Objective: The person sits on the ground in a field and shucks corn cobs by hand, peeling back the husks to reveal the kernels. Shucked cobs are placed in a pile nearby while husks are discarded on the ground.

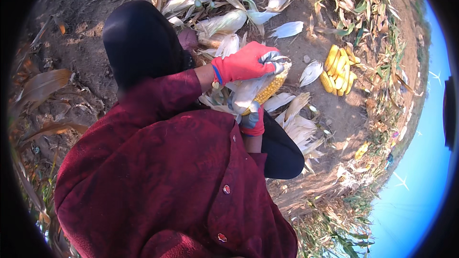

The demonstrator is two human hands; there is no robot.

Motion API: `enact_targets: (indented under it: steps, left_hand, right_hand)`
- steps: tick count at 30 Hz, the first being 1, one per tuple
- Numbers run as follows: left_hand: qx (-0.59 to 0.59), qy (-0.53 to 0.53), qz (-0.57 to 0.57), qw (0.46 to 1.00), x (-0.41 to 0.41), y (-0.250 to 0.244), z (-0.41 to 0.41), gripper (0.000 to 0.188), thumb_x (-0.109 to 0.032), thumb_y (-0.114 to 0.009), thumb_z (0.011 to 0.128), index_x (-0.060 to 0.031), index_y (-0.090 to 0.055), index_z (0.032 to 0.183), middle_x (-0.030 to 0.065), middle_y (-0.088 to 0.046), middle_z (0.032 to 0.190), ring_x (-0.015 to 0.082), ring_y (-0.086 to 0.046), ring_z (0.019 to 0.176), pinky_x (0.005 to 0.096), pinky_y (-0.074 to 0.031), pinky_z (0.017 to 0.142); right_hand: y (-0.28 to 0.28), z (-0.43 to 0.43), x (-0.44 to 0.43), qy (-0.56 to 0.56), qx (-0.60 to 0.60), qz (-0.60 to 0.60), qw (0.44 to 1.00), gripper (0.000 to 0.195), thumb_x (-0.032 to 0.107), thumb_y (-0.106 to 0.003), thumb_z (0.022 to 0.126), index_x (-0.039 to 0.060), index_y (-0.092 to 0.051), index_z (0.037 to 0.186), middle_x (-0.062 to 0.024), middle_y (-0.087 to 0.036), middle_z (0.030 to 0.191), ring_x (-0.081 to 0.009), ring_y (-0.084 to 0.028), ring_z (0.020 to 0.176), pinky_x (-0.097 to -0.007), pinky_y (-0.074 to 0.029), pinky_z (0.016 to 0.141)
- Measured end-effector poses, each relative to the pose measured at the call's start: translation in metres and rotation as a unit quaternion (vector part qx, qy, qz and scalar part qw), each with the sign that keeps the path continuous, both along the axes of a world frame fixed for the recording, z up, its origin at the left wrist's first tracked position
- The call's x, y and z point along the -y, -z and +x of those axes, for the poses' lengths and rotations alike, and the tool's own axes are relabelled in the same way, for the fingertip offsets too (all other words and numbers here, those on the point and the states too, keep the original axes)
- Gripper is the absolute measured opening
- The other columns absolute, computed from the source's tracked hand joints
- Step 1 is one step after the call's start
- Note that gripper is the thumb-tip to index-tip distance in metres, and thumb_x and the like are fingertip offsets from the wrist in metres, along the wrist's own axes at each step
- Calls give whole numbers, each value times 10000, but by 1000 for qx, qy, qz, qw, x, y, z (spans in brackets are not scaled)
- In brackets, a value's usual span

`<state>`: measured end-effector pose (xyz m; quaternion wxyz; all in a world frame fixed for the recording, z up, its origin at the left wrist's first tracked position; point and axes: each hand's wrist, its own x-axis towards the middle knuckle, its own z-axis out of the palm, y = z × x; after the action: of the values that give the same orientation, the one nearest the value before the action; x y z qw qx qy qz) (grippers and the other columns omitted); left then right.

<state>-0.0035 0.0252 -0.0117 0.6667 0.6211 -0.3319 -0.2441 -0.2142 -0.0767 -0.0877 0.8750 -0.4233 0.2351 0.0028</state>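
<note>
An ear of corn (pixel 271 89) with yellow kernels lies between my two gloved hands, partly bare and partly wrapped in pale husk (pixel 247 92). My left hand (pixel 247 61), in a red glove with grey fingers, is at the ear's tip and pinches dry husk there. Lower down, my right hand (pixel 254 121), gloved the same way, grips the other end of the ear. Its fingers are partly hidden by husk. Loose husks (pixel 299 125) lie on the ground beside my right knee (pixel 285 148).
A pile of husked yellow corn ears (pixel 339 70) sits on the soil ahead. Unhusked ears (pixel 222 23) lie beyond my left knee (pixel 140 39). Dry corn stalks (pixel 358 7) edge the bare ground. More yellow ears (pixel 361 151) lie farther off. Wind turbines (pixel 401 181) stand on the horizon.
</note>
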Motion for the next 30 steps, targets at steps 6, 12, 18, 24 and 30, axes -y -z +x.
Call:
enact_targets:
  steps: [6, 12, 18, 24, 30]
  left_hand:
    - [-280, -23, -97, 955, 3, 7, -22, 190, -207, -582, 872, -24, -593, 925, -13, -578, 788, 57, -509, 721, 235, -432, 639]
    - [-344, -3, -119, 931, 3, 6, -23, 343, -339, -526, 901, -26, -603, 787, 26, -550, 689, 79, -456, 653, 297, -409, 606]
    - [-402, 57, -178, 896, 0, 2, -23, 286, -284, -564, 888, -12, -586, 804, -5, -544, 704, 56, -463, 636, 257, -409, 582]
    - [-75, 255, -84, 960, 0, -1, -25, 218, -121, -593, 838, -4, -617, 1021, 36, -631, 890, 106, -564, 838, 269, -457, 768]
    - [-201, 89, 15, 975, 1, -3, -1, 283, -252, -681, 801, -7, -621, 929, 52, -633, 747, 149, -585, 646, 316, -475, 626]
  right_hand:
    - [11, 2, 7, 31, -1, -7, 1000, 827, 503, -624, 765, 33, -307, 1366, -126, -466, 1289, -270, -508, 1138, -399, -442, 950]
    - [1, 20, 12, 48, 75, 70, 994, 914, 470, -681, 713, 59, -254, 1409, -113, -399, 1370, -289, -415, 1241, -450, -354, 1035]
    - [-46, 43, -7, 70, 90, 39, 993, 892, 555, -576, 768, 76, -222, 1433, -114, -394, 1376, -285, -421, 1233, -421, -347, 1034]
    - [-69, 60, 7, 5, 171, -24, 985, 857, 707, -356, 796, -61, -467, 1158, -168, -534, 1120, -235, -534, 1017, -339, -434, 874]
    - [-49, 40, 10, 133, 19, -175, 975, 652, 512, -552, 828, -5, -466, 1216, -111, -562, 1110, -191, -550, 984, -315, -447, 847]
